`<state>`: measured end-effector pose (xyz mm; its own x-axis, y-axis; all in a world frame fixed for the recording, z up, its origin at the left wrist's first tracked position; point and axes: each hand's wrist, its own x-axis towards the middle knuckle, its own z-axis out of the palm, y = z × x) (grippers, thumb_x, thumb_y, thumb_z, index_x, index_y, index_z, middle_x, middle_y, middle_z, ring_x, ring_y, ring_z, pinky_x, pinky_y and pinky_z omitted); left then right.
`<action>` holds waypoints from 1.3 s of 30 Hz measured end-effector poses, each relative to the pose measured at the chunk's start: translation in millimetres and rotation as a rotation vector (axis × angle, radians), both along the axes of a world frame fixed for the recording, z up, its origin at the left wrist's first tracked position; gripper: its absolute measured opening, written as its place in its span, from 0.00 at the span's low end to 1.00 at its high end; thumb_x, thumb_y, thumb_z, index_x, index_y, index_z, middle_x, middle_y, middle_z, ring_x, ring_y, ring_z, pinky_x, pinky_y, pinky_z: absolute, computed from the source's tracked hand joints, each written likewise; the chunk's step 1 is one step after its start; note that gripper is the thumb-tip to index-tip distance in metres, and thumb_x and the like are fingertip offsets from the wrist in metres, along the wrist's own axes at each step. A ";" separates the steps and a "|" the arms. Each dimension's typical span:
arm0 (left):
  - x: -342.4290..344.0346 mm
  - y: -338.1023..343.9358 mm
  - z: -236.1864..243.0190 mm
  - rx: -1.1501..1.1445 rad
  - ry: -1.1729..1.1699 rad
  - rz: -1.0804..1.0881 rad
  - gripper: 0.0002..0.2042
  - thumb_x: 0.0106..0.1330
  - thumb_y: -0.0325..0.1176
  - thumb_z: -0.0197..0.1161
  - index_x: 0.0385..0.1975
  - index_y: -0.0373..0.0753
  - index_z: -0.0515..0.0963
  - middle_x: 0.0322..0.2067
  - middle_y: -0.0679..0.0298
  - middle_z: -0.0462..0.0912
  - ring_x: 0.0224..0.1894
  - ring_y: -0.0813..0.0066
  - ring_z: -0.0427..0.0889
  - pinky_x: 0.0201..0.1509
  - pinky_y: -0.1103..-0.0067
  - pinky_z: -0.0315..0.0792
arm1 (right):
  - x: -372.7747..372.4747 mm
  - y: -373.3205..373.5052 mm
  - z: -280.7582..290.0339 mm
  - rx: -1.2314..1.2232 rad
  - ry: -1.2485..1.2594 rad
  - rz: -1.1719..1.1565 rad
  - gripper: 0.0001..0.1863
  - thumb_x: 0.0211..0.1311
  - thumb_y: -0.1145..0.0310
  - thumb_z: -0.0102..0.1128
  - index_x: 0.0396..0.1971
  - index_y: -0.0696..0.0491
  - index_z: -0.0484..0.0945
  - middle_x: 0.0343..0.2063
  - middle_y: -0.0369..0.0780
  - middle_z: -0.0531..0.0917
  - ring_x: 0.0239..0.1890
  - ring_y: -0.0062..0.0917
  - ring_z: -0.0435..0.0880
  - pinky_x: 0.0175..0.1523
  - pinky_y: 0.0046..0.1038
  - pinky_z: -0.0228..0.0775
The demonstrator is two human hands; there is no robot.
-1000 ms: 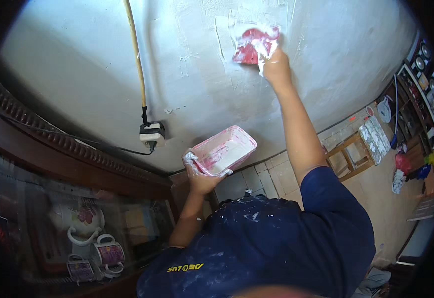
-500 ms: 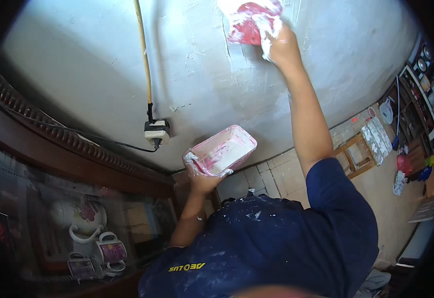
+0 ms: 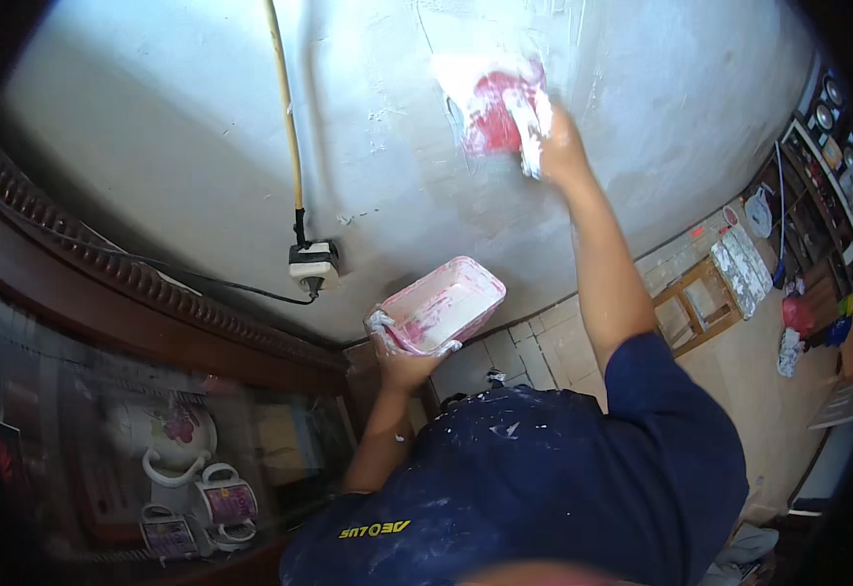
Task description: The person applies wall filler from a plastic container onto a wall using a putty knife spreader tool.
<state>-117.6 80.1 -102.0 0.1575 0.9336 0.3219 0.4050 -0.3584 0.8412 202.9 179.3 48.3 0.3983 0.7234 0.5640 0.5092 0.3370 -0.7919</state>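
My right hand (image 3: 563,151) is closed round the handle of a red plastering trowel (image 3: 493,122), its blade smeared with white paste. The blade is slightly blurred and appears to lie flat against the pale wall (image 3: 387,186). Lower and to the left, my left hand (image 3: 407,369) grips the near end of a pink rectangular tub (image 3: 460,298) with white and pink residue inside. White paste coats the fingers of both hands. The tub is tilted with its mouth facing up, below the trowel and apart from it.
A socket box (image 3: 313,266) hangs on the wall from a yellowish conduit (image 3: 285,107), with a black cable running left. A glass-fronted wooden cabinet (image 3: 153,322) with mugs stands at the left. A wooden stool (image 3: 695,308) and cluttered shelves (image 3: 807,186) are at the right.
My right hand has brought the trowel down the wall, nearer to the tub. My left hand and the tub have barely shifted.
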 end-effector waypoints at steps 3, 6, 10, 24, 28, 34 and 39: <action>11.4 0.9 4.4 -0.012 -0.066 -0.059 0.54 0.30 0.41 0.84 0.57 0.32 0.52 0.53 0.54 0.65 0.55 0.63 0.70 0.59 0.69 0.68 | -17.6 10.6 76.5 0.104 -0.044 0.034 0.13 0.60 0.68 0.56 0.40 0.60 0.75 0.36 0.54 0.81 0.40 0.48 0.79 0.45 0.37 0.70; 10.0 0.6 -4.7 -0.002 -0.133 -0.075 0.52 0.31 0.40 0.84 0.56 0.32 0.54 0.52 0.54 0.64 0.55 0.63 0.69 0.58 0.68 0.68 | -24.1 15.5 60.2 -0.290 -0.351 -0.211 0.16 0.59 0.60 0.56 0.39 0.57 0.77 0.35 0.54 0.81 0.40 0.50 0.79 0.44 0.41 0.70; -5.9 5.6 -6.2 0.015 -0.070 -0.142 0.52 0.31 0.41 0.83 0.56 0.32 0.55 0.52 0.53 0.64 0.55 0.63 0.69 0.58 0.68 0.68 | -12.6 13.9 -111.4 -0.206 -0.078 -0.045 0.16 0.60 0.61 0.58 0.42 0.56 0.78 0.31 0.50 0.82 0.34 0.43 0.82 0.39 0.38 0.71; -12.6 2.6 -41.8 -0.011 -0.015 -0.025 0.54 0.31 0.45 0.83 0.56 0.30 0.54 0.53 0.52 0.63 0.57 0.60 0.67 0.60 0.68 0.65 | -3.1 11.0 80.3 0.016 -0.054 0.065 0.08 0.65 0.68 0.52 0.35 0.57 0.78 0.22 0.32 0.77 0.18 0.16 0.71 0.23 0.23 0.63; -6.7 -1.4 -39.4 -0.096 -0.292 -0.086 0.55 0.32 0.38 0.84 0.58 0.31 0.49 0.54 0.53 0.63 0.56 0.62 0.69 0.61 0.68 0.66 | 28.2 33.9 -71.1 -0.264 -0.152 -0.148 0.13 0.57 0.65 0.55 0.40 0.55 0.78 0.33 0.54 0.81 0.38 0.51 0.79 0.41 0.41 0.71; -10.8 5.1 -6.9 0.023 -0.043 -0.026 0.55 0.28 0.36 0.85 0.56 0.30 0.51 0.54 0.51 0.63 0.56 0.63 0.68 0.60 0.69 0.66 | -3.0 -40.1 -182.6 -0.547 0.333 0.175 0.13 0.64 0.59 0.56 0.36 0.54 0.80 0.16 0.37 0.75 0.15 0.23 0.73 0.20 0.29 0.65; 3.4 -9.5 6.1 -0.052 -0.058 0.044 0.57 0.27 0.38 0.85 0.57 0.30 0.51 0.55 0.51 0.63 0.58 0.62 0.67 0.62 0.69 0.64 | 18.7 -49.2 -100.5 -0.404 0.470 0.258 0.13 0.66 0.57 0.55 0.33 0.53 0.79 0.13 0.32 0.71 0.12 0.16 0.69 0.15 0.24 0.59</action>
